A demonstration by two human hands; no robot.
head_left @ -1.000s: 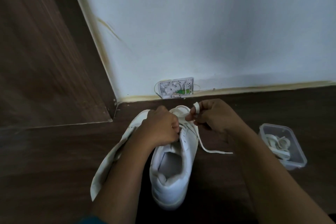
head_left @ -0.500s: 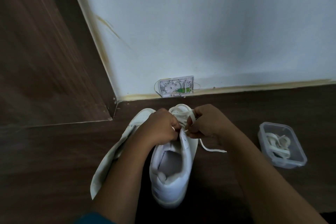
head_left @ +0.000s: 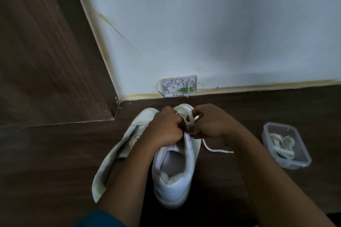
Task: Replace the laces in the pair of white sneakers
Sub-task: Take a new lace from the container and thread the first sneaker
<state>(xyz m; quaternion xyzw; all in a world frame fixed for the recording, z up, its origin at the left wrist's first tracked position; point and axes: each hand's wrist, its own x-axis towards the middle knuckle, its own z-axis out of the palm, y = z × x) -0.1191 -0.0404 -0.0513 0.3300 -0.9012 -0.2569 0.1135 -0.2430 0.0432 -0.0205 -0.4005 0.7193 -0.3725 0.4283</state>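
One white sneaker (head_left: 175,173) stands upright on the dark floor, heel toward me. The second white sneaker (head_left: 118,151) lies on its side to its left, partly behind my left forearm. My left hand (head_left: 166,127) is curled over the upright sneaker's eyelet area, gripping its upper. My right hand (head_left: 208,123) pinches the white lace (head_left: 191,118) just above the tongue. The lace's loose end (head_left: 215,150) trails on the floor to the right of the sneaker. What my fingertips do at the eyelets is hidden.
A clear plastic container (head_left: 287,145) with coiled white laces inside sits on the floor at the right. A white wall runs behind the sneakers, with an open wall box (head_left: 178,86) at its base. A wooden panel (head_left: 46,51) stands at the left.
My right hand came down and to the left with the lace, closing in on my left hand over the eyelets. The trailing lace end on the floor grew shorter.
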